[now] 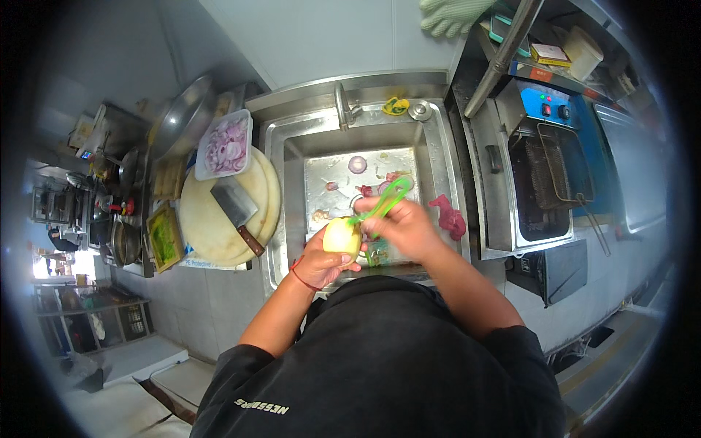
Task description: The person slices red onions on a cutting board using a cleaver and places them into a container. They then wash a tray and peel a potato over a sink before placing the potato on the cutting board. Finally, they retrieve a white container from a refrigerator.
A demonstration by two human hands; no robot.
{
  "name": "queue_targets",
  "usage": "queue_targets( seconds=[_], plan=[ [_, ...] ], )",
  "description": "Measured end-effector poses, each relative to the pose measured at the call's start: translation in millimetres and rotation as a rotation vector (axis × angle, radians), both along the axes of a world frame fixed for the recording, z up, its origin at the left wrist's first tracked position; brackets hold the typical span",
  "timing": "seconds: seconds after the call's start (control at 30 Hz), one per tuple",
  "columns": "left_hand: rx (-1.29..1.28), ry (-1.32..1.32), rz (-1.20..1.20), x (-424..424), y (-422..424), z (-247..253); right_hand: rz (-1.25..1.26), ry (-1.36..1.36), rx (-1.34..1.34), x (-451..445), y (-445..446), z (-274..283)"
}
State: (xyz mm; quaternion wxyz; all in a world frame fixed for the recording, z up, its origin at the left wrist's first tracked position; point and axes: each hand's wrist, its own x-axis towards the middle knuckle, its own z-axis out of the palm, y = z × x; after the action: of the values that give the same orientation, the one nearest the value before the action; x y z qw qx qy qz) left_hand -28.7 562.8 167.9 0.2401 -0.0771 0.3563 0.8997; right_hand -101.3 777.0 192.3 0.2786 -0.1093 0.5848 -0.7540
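Over a stainless steel sink (298, 164), my left hand (323, 263) holds a pale yellow peeled potato (340, 236) from below, thumb across its front. A green-handled peeler (390, 200) is in my right hand (405, 227), its head against or very near the potato's upper right side; motion blur hides the exact contact. In the basin below lie a cut onion half (357, 163), reddish onion scraps and wet peelings. A pinkish-red cloth or net (449, 218) rests on the sink's right rim.
To the left, a cleaver (234, 202) lies on stacked round cutting boards (205, 235), beside a plastic tub of sliced red onion (226, 145). A faucet (342, 107) rises at the sink's back. Right of the sink stands a deep fryer (495, 219) with a wire basket (567, 164).
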Motion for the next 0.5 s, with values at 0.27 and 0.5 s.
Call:
queue_targets(
  seconds=[0.27, 0.5],
  plan=[
    [0.005, 0.044, -0.11, 6, -10, -3, -0.171, -0.339, -0.097, -20, -1, -17],
    [-0.09, 0.072, -0.064, 3, -9, -7, -0.068, 0.062, 0.017, -11, 2, -17]
  ],
)
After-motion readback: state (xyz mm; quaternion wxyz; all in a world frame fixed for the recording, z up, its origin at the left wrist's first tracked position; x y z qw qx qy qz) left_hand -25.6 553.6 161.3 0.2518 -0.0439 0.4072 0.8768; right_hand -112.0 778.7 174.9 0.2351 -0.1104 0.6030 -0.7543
